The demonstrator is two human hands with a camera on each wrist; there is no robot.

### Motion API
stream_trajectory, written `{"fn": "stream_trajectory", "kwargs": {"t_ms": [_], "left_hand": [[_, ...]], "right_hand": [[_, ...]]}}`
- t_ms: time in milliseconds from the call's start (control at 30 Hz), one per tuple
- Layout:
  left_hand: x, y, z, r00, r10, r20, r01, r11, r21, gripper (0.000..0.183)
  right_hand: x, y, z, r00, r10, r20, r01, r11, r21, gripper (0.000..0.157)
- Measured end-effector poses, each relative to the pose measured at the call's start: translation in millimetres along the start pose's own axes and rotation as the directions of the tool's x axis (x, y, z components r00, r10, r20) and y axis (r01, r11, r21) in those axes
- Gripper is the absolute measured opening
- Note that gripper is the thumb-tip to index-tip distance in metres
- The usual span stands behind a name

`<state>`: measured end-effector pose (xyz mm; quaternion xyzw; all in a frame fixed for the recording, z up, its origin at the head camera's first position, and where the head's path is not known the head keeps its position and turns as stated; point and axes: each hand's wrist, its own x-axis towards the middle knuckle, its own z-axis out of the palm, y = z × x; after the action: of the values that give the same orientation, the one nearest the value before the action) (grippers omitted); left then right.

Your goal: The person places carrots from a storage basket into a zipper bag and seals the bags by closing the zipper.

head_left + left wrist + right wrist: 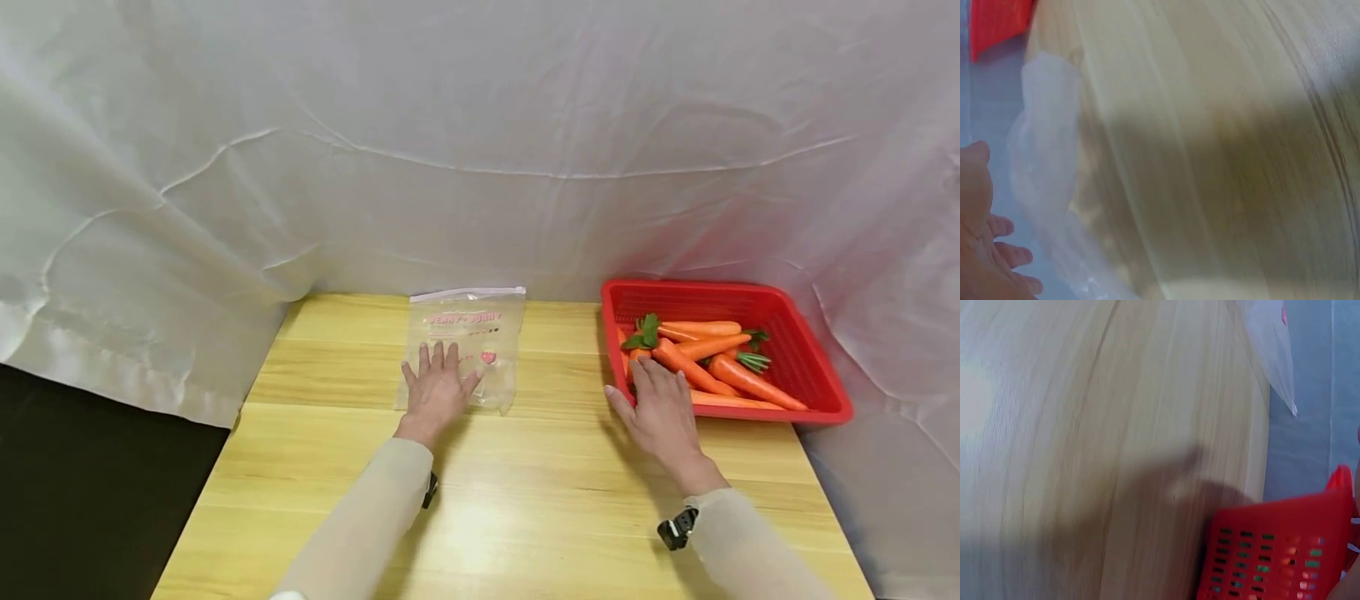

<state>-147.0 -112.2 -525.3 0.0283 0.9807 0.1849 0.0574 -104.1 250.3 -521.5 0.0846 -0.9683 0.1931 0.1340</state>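
Observation:
A clear zip bag [504,333] with pink print lies flat on the wooden table, its white zip strip toward the back. My left hand [435,393] is over the lower part of the bag with fingers spread; the left wrist view shows the bag [1047,125] beside the fingers. To the right stands a red plastic basket [828,392] holding several orange carrots [757,385], some with green tops. My right hand [663,421] is at its front left corner, fingers extended over the rim and thumb outside. Whether it touches a carrot is unclear.
A pale grey cloth [480,208] hangs behind the table and along both sides. The wooden tabletop [517,500] reaches toward me between my arms. A dark area [90,492] lies beyond the table's left edge. Each wrist wears a black band [677,529].

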Motion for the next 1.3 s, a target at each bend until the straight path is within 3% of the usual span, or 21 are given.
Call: {"fn": "stream_trajectory", "kwargs": {"t_ms": [100, 267, 433, 633, 800, 1033, 1167, 1300], "left_hand": [[1.3, 1.4, 4.8, 0.999, -0.028, 0.025, 0.027, 0.999, 0.016, 0.084], [-2.0, 2.6, 14.0, 0.992, -0.049, 0.120, 0.042, 0.997, 0.066, 0.086], [-9.6, -2.1, 14.5, 0.980, 0.014, 0.197, -0.035, 0.994, 0.105, 0.085], [-23.7, -16.3, -1.3, 0.958, 0.102, 0.268, -0.144, 0.979, 0.142, 0.082], [-39.4, -42.3, -25.3, 0.938, 0.130, 0.322, -0.187, 0.971, 0.152, 0.084], [-52.9, -80.8, -49.1, 0.945, 0.129, 0.299, -0.159, 0.984, 0.078, 0.055], [-55.3, -78.7, -45.8, 0.964, 0.073, 0.257, -0.101, 0.990, 0.097, 0.048], [-54.6, -65.0, -32.1, 0.988, -0.010, 0.155, -0.006, 0.995, 0.100, 0.047]], "right_hand": [[0.6, -4.5, 4.2, 1.000, 0.005, 0.000, -0.005, 1.000, -0.013, 0.065], [-0.1, -6.1, 8.1, 1.000, 0.010, -0.013, -0.011, 1.000, -0.027, 0.064], [-0.4, -6.0, 8.6, 1.000, 0.009, -0.019, -0.010, 1.000, -0.028, 0.063], [-1.1, -7.1, 6.5, 1.000, 0.012, -0.026, -0.013, 1.000, -0.022, 0.062], [-2.4, -8.6, 7.1, 0.999, 0.016, -0.031, -0.016, 1.000, -0.015, 0.059], [-1.5, -10.5, 8.4, 0.998, -0.005, -0.057, 0.004, 1.000, -0.023, 0.054], [0.7, -14.5, 9.3, 0.999, 0.014, -0.030, -0.016, 0.999, -0.045, 0.058], [1.8, -20.4, 12.2, 0.999, 0.052, 0.011, -0.051, 0.996, -0.067, 0.065]]}}
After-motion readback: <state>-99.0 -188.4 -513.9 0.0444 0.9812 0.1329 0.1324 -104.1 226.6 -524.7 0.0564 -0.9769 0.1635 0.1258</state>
